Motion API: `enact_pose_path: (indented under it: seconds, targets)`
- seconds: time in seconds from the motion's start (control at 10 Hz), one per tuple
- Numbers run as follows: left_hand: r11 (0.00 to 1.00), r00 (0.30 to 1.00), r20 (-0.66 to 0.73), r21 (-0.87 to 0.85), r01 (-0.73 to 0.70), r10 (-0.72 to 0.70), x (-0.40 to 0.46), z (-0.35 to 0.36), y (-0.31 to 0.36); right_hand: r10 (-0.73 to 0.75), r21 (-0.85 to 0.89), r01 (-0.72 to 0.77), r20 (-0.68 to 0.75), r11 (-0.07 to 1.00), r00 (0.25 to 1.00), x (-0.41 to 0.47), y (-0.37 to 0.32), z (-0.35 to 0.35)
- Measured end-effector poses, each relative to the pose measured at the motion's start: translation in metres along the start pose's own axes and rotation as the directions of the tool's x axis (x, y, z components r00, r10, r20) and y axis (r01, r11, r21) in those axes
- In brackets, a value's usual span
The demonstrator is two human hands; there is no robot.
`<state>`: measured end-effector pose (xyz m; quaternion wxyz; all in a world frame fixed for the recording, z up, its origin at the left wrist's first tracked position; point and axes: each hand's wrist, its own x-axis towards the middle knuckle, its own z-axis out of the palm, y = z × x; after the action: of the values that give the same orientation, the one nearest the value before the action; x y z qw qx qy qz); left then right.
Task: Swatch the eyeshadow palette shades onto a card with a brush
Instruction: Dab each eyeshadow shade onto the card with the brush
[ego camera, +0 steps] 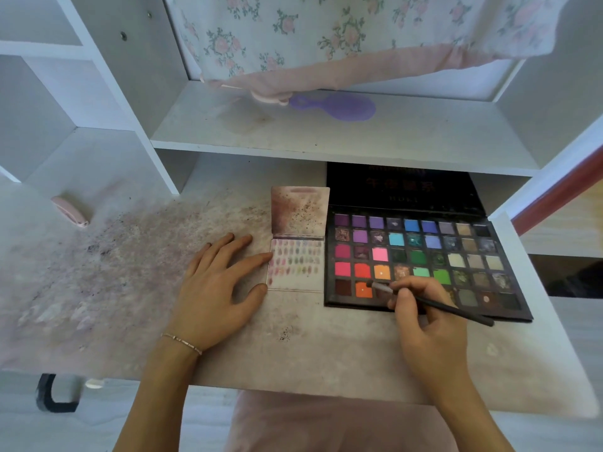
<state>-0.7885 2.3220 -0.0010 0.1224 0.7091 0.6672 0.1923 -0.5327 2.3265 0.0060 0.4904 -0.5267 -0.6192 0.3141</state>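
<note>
An open black eyeshadow palette with several rows of coloured pans lies on the desk at the right. To its left lies a white card covered with rows of small colour swatches, a stained flap folded up behind it. My left hand lies flat on the desk, its fingertips touching the card's left edge. My right hand pinches a thin black brush. The brush tip sits over the palette's bottom row, beside the orange pan.
The desk top is smeared with pink and dark powder. A pink clip-like object lies at the far left. A purple hairbrush rests on the shelf above, under a floral cloth. White cubbies stand at the left.
</note>
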Motion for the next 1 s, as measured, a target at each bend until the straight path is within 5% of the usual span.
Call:
enact_pose_path:
  seconds: [0.4,1.0]
  targets:
    - [1.0,1.0,-0.007,-0.014,0.004,-0.004,-0.0005,-0.0009,0.0005,-0.021,-0.138,0.031,0.072,0.99,0.997,0.0004,0.0018,0.0016]
    - [1.0,1.0,-0.001,-0.027,0.006,-0.006,-0.0004,-0.0014,0.0003,0.038,-0.072,-0.033,0.075,0.997,0.996,0.0015,-0.0005,0.0007]
